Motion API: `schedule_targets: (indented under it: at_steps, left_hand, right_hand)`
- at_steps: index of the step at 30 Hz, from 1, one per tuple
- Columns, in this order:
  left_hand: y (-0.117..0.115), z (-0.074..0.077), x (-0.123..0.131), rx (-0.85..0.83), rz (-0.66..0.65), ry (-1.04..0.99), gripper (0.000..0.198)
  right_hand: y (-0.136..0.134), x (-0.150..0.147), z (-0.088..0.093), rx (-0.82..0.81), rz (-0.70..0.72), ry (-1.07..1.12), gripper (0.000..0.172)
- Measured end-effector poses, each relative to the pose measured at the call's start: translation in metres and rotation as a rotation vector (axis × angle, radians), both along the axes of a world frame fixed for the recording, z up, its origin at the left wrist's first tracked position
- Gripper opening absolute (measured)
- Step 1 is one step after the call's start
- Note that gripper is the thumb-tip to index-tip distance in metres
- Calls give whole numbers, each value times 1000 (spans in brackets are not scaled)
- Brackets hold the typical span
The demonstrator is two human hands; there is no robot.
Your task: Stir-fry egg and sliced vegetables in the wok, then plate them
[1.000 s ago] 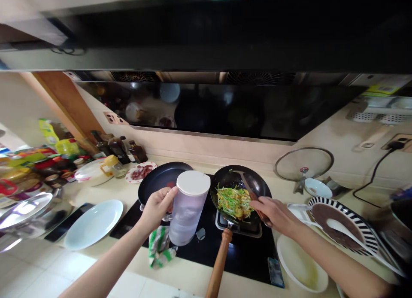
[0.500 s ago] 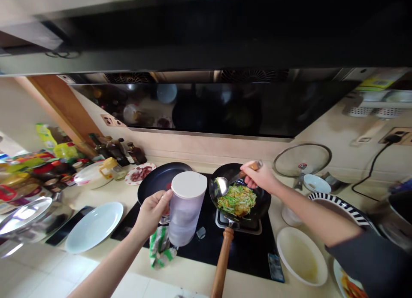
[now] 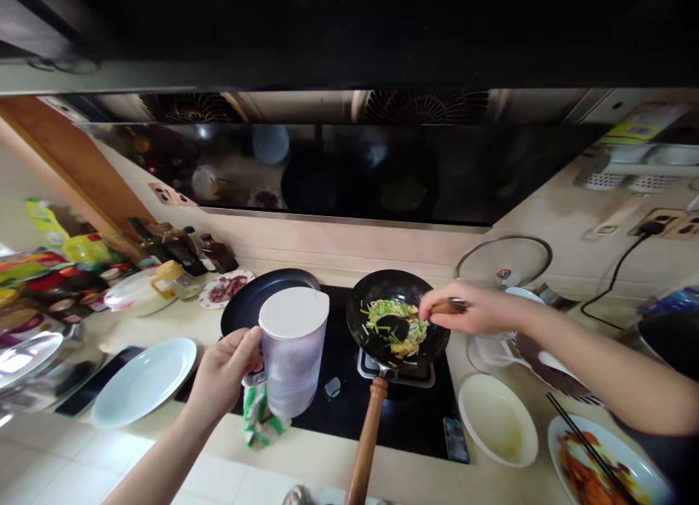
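My left hand (image 3: 226,367) is closed round the handle of a clear ribbed pitcher (image 3: 295,367) with a white lid; it is upright, in front of the flat frying pan (image 3: 245,297). The wooden handle of a ladle (image 3: 448,306) is gripped in my right hand (image 3: 470,305). The ladle's dark bowl rests among the chopped green and yellow food (image 3: 412,338) in the black wok (image 3: 393,283). That wok stands on the right burner, its long wooden handle (image 3: 368,436) pointing toward me.
A pale oval plate (image 3: 145,381) lies at left, beyond it a plate of sliced meat (image 3: 226,289). At right are a cream bowl (image 3: 498,420), a dish with chopsticks (image 3: 593,461) and a glass lid (image 3: 505,261). A green-white cloth (image 3: 262,416) lies at the cooktop's front edge.
My right hand has turned and shifted right, and the ladle's bowl has gone down into the food, which is now spread differently. The pitcher sits further left in view, still held.
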State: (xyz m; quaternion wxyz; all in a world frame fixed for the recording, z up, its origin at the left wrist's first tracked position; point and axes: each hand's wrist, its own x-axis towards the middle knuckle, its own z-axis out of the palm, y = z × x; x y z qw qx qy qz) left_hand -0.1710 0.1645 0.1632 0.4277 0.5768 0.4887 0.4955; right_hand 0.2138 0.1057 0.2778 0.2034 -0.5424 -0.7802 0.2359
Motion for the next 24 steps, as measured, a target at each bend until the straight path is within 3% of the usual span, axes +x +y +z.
schedule_targets:
  at_steps: [3, 6, 8, 11, 15, 17, 20, 24]
  left_hand:
    - [2, -5, -1, 1, -9, 4, 41]
    - [2, -7, 0, -3, -9, 4, 41]
    - [1, -6, 2, -7, -8, -5, 42]
    - [-2, -5, 7, -10, -11, -35, 43]
    - [-4, -2, 15, -11, -24, -77, 46]
    - [-4, -1, 19, -15, -34, -93, 47]
    - [-4, -1, 22, -28, -46, -81, 47]
    - [-2, -1, 23, -22, -68, -53, 47]
  right_hand:
    - [-18, 8, 14, -95, 182, -143, 25]
    - [-22, 3, 0, -48, 178, -263, 28]
    - [-15, 6, -14, 20, 100, -291, 25]
    - [-1, 23, -24, 80, -156, -239, 17]
    - [14, 40, -33, 0, -520, -83, 19]
    - [17, 35, -42, -71, -620, 58, 22]
    - [18, 23, -45, -77, -550, 119, 14]
    - [23, 21, -19, -18, -466, -49, 22]
